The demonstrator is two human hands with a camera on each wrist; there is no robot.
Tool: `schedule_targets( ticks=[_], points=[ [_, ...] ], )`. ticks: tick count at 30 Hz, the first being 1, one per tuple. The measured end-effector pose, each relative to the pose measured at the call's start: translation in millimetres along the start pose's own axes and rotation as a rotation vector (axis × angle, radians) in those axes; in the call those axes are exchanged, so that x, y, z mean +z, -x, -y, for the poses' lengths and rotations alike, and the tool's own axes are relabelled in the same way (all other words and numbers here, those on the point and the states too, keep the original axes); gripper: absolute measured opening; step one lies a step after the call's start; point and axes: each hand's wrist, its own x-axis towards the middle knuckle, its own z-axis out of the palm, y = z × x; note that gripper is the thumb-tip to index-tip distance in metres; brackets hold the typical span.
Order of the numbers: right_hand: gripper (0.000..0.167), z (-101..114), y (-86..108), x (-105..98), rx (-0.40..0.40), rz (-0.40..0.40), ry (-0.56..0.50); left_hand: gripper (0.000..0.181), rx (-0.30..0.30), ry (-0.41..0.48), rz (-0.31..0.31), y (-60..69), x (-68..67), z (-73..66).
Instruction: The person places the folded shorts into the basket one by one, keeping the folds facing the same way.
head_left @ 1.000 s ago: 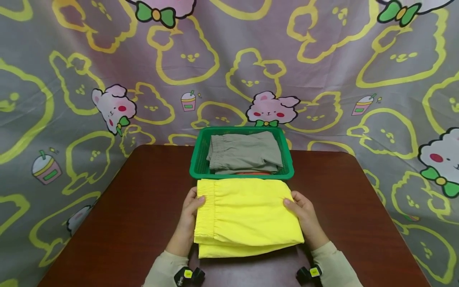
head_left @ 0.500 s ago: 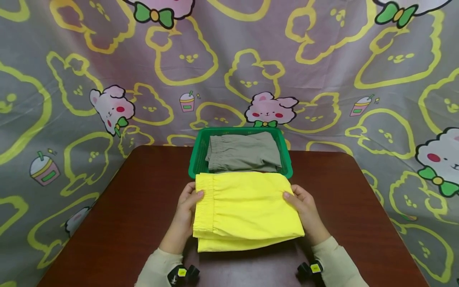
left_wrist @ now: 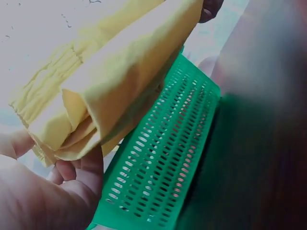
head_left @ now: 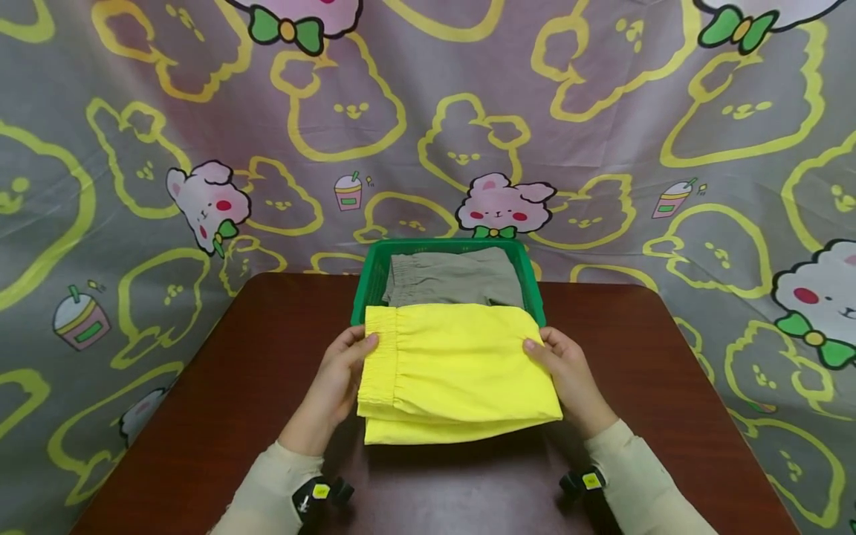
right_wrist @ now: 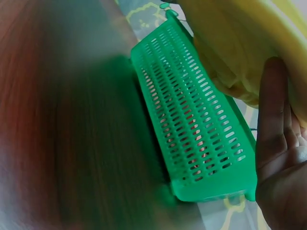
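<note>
Folded yellow shorts [head_left: 461, 371] with a gathered elastic waistband are held up between both hands, above the table and in front of a green basket [head_left: 364, 290]. My left hand [head_left: 337, 379] grips the waistband side, thumb on top and fingers beneath, as the left wrist view also shows. At the opposite side my right hand [head_left: 571, 375] pinches the shorts, thumb on top; in the right wrist view its fingers [right_wrist: 273, 105] lie under the cloth. Grey-green folded shorts [head_left: 455, 275] lie in the basket, their near part hidden behind the yellow cloth.
The basket stands near the back of a dark brown table [head_left: 281, 334]. Something reddish shows through the slots of its perforated wall [right_wrist: 182, 110]. A patterned curtain [head_left: 401, 134] hangs right behind the table.
Both hands have carried the yellow shorts forward, toward the basket. The cloth now covers the basket's front rim and the near part of the grey-green shorts, which showed before.
</note>
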Motion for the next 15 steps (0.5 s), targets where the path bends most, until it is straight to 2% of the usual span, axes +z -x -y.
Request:
schedule_targets(
  ticks=[7, 15],
  points=[
    [0.017, 12.0, -5.6, 2.4, -0.006, -0.001, 0.009, 0.035, -0.009, -0.015, 0.003, -5.4, 2.1, -17.7],
    [0.023, 29.9, -16.5, 1.6, -0.011, -0.011, 0.044, 0.033, 0.008, -0.028, 0.001, -16.0, 8.7, -33.1]
  ],
)
